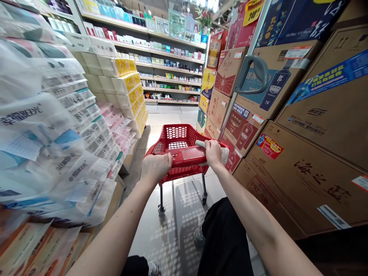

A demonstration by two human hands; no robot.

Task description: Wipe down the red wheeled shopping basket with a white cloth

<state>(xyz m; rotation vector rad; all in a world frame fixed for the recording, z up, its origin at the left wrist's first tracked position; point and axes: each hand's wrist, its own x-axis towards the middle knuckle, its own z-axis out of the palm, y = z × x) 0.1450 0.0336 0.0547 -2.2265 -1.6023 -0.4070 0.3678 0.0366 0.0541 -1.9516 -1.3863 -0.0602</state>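
A small red plastic shopping cart [161,145] on thin metal legs with casters stands right in front of me. My left hand [156,167] is closed in a fist around the left end of its red handle [188,155]. Around the right end is wrapped my right hand [213,152], its fingers bent over the bar. A pale grey cloth [225,155] is pinched between that palm and the handle, sticking out on both sides. Light shows through the basket's mesh walls.
Packs of tissue paper [46,126] are piled along the left. On the right rise stacked cardboard cartons [301,165] beside a metal pole with a grey plastic handle [253,74]. Shelves of small boxes and bottles [172,50] close off the aisle's far end. Pale tiles [184,230] cover the floor.
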